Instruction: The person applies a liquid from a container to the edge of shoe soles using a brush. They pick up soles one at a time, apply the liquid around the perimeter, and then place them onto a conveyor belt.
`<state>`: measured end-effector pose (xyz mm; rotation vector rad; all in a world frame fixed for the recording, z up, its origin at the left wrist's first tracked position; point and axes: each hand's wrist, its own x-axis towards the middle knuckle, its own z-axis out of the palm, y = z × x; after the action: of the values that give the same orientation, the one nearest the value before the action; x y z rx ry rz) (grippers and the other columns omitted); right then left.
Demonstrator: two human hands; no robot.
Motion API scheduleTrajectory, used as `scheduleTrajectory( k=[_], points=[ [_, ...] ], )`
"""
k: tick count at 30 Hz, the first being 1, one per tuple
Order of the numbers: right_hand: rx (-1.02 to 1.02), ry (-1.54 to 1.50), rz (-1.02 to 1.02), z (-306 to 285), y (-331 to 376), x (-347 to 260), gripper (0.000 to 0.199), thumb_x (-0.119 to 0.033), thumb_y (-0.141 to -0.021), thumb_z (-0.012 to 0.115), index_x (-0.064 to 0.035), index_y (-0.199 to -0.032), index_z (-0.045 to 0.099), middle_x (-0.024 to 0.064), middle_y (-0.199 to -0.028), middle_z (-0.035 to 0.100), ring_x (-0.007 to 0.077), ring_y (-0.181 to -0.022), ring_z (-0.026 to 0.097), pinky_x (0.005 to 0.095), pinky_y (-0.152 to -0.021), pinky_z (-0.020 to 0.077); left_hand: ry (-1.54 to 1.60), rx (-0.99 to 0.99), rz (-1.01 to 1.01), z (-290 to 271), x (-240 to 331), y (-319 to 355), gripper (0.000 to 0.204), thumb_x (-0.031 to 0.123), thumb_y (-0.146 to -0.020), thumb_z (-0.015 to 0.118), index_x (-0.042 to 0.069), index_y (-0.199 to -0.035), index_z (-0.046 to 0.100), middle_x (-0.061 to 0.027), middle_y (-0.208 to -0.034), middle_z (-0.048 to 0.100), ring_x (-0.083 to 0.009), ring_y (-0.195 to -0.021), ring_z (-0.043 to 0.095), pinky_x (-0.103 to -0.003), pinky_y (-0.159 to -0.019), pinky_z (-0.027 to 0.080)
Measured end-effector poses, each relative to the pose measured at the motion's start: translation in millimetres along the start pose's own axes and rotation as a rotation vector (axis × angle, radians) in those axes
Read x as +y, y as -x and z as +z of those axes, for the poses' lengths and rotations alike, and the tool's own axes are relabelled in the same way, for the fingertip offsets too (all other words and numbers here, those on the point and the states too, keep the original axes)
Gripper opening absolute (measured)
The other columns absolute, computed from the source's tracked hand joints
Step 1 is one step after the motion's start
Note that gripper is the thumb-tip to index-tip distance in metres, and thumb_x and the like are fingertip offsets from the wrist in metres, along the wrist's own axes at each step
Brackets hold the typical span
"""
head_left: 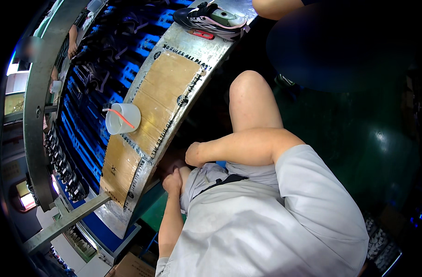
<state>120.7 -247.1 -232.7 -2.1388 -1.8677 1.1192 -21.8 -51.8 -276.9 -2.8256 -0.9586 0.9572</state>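
My left hand (172, 181) is low beside my thigh, its fingers curled; whatever they may hold is hidden. Just above it and to the right, my right hand (193, 154) is curled into a fist over my lap, with its fingertips turned out of sight. Both hands are off the bench, near its right edge. On the bench, brown cardboard (167, 81) is taped down, and a translucent white cup (120, 121) with a red-orange stick across it stands on it. Farther off lies a black-and-white sports shoe (215, 22) beside a small red tool (202, 34).
A conveyor with blue rollers (128, 74) carries dark shoe parts along the bench's left. Metal beams (65, 225) cross the lower left. A co-worker's arm (278, 7) shows at the top right, another person's hand (73, 50) beyond the conveyor. A cardboard box (133, 266) sits below.
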Motion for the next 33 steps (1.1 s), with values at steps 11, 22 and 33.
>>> scheduleTrajectory(
  k=[11,22,33],
  points=[
    [-0.005,-0.002,0.029,2,-5,2,0.027,-0.015,-0.082,0.072,-0.0054,-0.106,0.079,0.0132,-0.105,0.078,0.0308,-0.098,0.075,0.0466,-0.076,0.0602,0.018,-0.003,-0.02,-2,3,1,0.085,0.065,-0.1,0.032,-0.007,-0.107,0.075,-0.0307,-0.115,0.07,-0.0414,-0.116,0.067,-0.044,-0.105,0.047],
    [-0.002,-0.008,0.034,3,-5,2,0.028,-0.018,-0.082,0.074,-0.006,-0.107,0.079,0.0136,-0.106,0.078,0.0308,-0.101,0.074,0.0459,-0.079,0.0602,0.036,-0.014,-0.027,3,-2,-2,0.084,0.065,-0.098,0.035,-0.008,-0.108,0.075,-0.0314,-0.116,0.069,-0.0427,-0.117,0.066,-0.045,-0.105,0.047],
    [-0.02,-0.009,0.038,5,-9,4,0.03,-0.019,-0.083,0.074,-0.0063,-0.109,0.079,0.013,-0.109,0.077,0.0299,-0.103,0.074,0.0462,-0.08,0.0602,0.035,-0.037,-0.031,-2,3,1,0.081,0.063,-0.099,0.035,-0.007,-0.111,0.074,-0.031,-0.119,0.068,-0.0422,-0.119,0.065,-0.045,-0.106,0.046]
  ],
)
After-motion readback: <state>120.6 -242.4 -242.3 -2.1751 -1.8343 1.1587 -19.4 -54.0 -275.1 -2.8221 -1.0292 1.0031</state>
